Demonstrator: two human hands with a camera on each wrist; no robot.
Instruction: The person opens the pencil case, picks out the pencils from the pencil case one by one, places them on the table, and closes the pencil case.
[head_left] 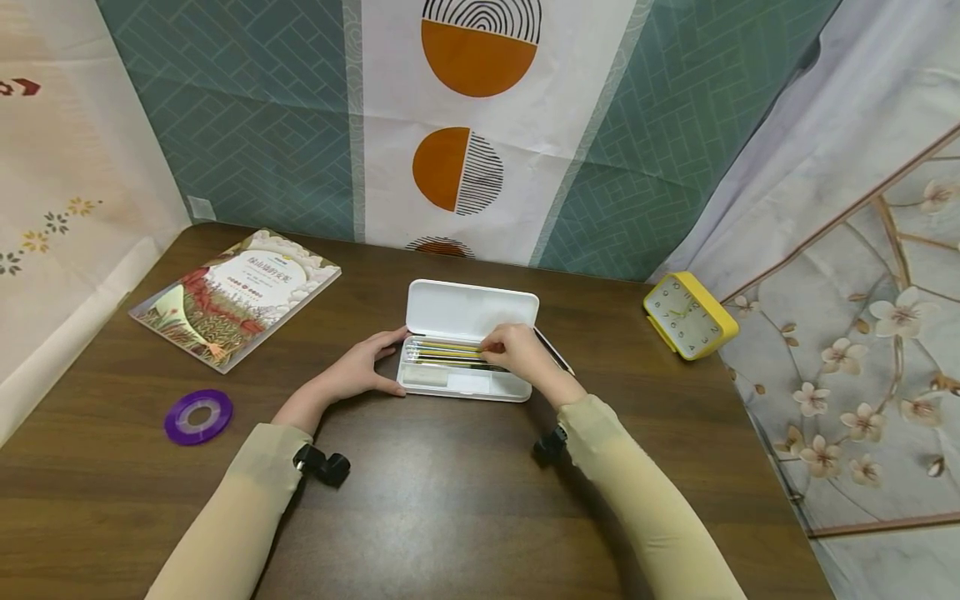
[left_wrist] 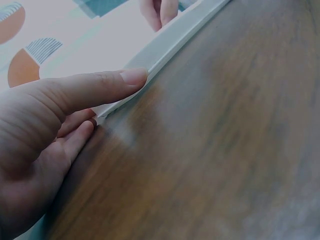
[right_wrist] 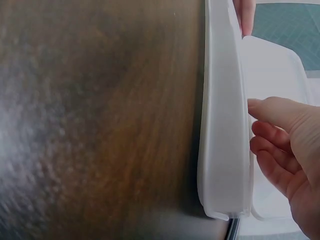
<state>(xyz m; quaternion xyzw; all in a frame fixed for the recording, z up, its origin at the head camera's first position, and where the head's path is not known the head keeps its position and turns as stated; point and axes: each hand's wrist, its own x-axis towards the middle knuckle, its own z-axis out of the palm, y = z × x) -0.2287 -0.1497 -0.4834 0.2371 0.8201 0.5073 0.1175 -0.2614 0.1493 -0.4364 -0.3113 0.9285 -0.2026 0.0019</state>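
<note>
A white pencil case [head_left: 463, 395] lies on the table with its lid [head_left: 472, 310] raised at the back. Several yellow and dark pencils [head_left: 442, 352] lie side by side in its rear compartment. My left hand [head_left: 360, 367] holds the case's left end, its thumb on the front wall and its fingers at the far corner. Reaching into the case, my right hand [head_left: 521, 350] has curled fingers at the pencils' right ends and appears to pinch a pencil. The case's wall hides those fingertips in the right wrist view.
A dark pencil [head_left: 553, 350] lies beside the case's right end. A yellow alarm clock [head_left: 690, 315] stands at the right, a picture-covered book [head_left: 236, 296] lies back left, and a purple ring-shaped roll [head_left: 180, 418] lies nearer. Curtains hang behind the table.
</note>
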